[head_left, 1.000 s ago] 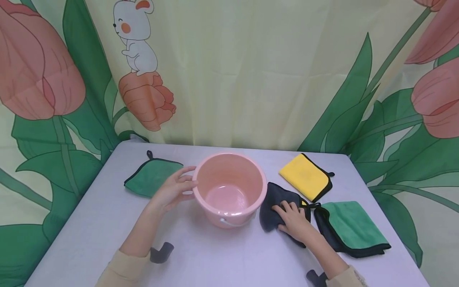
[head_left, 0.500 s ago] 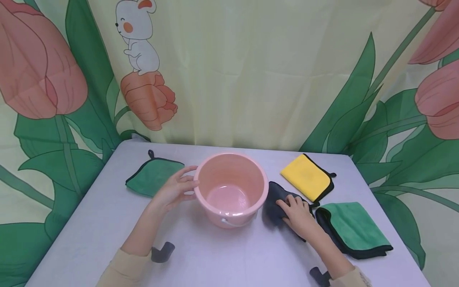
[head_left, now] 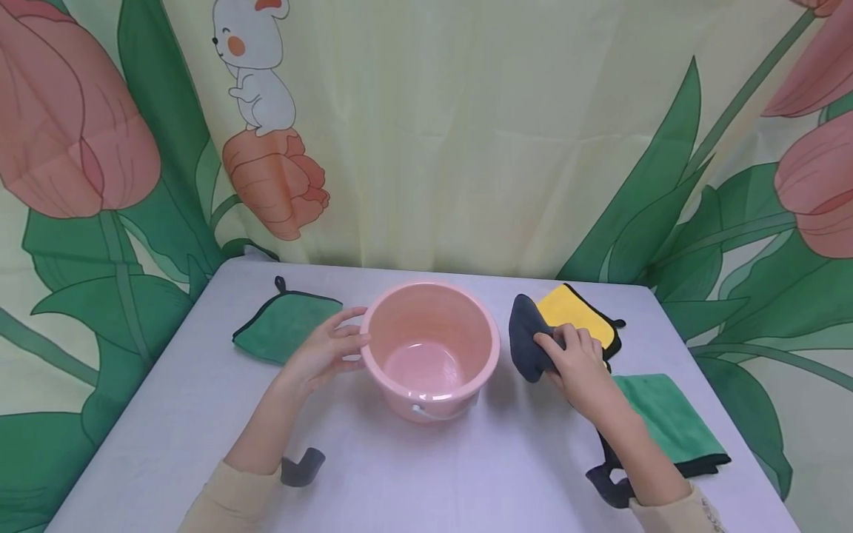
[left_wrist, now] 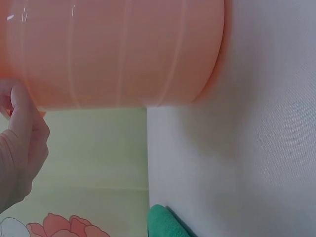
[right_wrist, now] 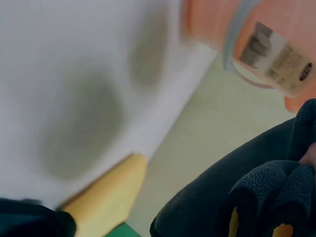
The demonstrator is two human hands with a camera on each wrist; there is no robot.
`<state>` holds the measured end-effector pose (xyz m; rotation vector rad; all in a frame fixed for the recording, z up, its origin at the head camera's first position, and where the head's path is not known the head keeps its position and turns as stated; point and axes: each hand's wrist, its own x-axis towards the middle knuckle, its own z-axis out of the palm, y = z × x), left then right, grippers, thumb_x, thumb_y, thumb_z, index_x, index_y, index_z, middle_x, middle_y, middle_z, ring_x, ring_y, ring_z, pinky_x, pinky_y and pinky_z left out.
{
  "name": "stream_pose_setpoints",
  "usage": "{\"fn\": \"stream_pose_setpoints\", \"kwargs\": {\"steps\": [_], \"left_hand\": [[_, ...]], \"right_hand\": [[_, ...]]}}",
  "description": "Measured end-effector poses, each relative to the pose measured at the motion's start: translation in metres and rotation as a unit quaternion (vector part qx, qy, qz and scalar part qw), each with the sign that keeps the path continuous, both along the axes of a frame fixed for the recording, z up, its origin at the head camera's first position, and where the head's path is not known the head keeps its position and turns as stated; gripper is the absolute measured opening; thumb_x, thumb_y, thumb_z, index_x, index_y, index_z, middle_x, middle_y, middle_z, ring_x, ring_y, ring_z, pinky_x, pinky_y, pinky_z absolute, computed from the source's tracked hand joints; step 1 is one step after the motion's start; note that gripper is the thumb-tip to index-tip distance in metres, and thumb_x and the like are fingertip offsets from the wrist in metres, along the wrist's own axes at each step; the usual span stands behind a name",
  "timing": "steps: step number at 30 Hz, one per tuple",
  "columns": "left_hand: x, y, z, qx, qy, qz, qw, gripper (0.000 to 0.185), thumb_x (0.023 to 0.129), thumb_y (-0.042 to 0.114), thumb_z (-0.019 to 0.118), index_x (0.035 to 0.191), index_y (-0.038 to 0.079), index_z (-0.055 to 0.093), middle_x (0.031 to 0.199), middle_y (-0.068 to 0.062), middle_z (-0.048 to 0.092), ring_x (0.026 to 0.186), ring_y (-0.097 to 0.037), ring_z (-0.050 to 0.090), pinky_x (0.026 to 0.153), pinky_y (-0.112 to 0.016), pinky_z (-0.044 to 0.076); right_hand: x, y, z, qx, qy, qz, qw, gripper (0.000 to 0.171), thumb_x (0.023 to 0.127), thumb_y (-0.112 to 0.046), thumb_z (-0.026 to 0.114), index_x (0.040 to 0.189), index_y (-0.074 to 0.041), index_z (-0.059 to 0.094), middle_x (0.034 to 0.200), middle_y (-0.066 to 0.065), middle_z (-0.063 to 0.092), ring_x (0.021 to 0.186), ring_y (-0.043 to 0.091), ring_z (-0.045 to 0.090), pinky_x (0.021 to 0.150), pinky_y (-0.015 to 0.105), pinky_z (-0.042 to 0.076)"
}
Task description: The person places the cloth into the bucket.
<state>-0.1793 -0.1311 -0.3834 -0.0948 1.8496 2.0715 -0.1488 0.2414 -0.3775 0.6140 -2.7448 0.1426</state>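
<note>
I'm holding the grey cloth (head_left: 529, 338) in my R hand (head_left: 578, 360), fingers curled round it, lifted off the surface (head_left: 426, 474) just right of the pink bucket (head_left: 432, 348). L hand (head_left: 324, 349), fingers relaxed, is steadying the bucket's side. Bucket's empty; yellow cloth (head_left: 571, 309) & both green cloths (head_left: 283, 326) (head_left: 666, 418) aren't in yet.

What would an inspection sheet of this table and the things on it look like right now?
Surface: pale table, bare in front.
Job's things: pink bucket upright, nothing seen inside; dark cloth lifted off the table, right of the bucket.
Clutter: yellow cloth behind the right hand; green cloth at right; second green cloth at left.
Hands: left hand rests on the bucket's side; right hand grips the dark cloth.
Cables: nothing seen.
Surroundings: curtain printed with tulips and a mouse.
</note>
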Motion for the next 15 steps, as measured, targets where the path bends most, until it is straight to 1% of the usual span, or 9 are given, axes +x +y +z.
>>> {"fn": "stream_pose_setpoints", "kwargs": {"steps": [3, 7, 11, 15], "left_hand": [[0.000, 0.000, 0.000, 0.002, -0.001, 0.000, 1.0000, 0.057, 0.088, 0.007, 0.058, 0.138, 0.015, 0.034, 0.125, -0.026, 0.047, 0.098, -0.028, 0.058, 0.081, -0.038, 0.052], [-0.001, 0.000, 0.000, 0.007, 0.002, -0.004, 1.0000, 0.059, 0.086, 0.008, 0.061, 0.138, 0.014, 0.034, 0.122, -0.025, 0.049, 0.092, -0.022, 0.059, 0.081, -0.038, 0.052], [-0.001, -0.001, 0.000, 0.008, 0.007, -0.010, 0.9999, 0.061, 0.085, 0.010, 0.063, 0.138, 0.013, 0.034, 0.119, -0.022, 0.052, 0.090, -0.020, 0.059, 0.081, -0.038, 0.052], [-0.001, -0.001, 0.000, 0.001, 0.008, -0.012, 0.9999, 0.061, 0.085, 0.011, 0.064, 0.138, 0.013, 0.034, 0.117, -0.019, 0.055, 0.090, -0.021, 0.059, 0.080, -0.037, 0.052]], "right_hand": [[-0.002, -0.002, 0.013, -0.002, 0.027, 0.009, 1.000, 0.048, 0.068, 0.000, 0.076, 0.111, -0.007, 0.056, 0.103, 0.023, 0.046, 0.092, 0.040, 0.043, 0.074, 0.051, 0.038], [-0.005, -0.008, 0.026, -0.012, 0.054, 0.030, 0.998, 0.049, 0.067, 0.003, 0.076, 0.111, -0.006, 0.056, 0.103, 0.024, 0.046, 0.092, 0.039, 0.042, 0.075, 0.051, 0.037], [-0.008, -0.018, 0.035, -0.017, 0.069, 0.054, 0.996, 0.051, 0.066, 0.002, 0.077, 0.112, -0.008, 0.057, 0.104, 0.023, 0.046, 0.093, 0.038, 0.041, 0.073, 0.049, 0.037], [-0.012, -0.032, 0.041, -0.011, 0.083, 0.084, 0.993, 0.050, 0.067, 0.000, 0.078, 0.111, -0.010, 0.056, 0.102, 0.021, 0.046, 0.088, 0.035, 0.041, 0.067, 0.044, 0.035]]}}
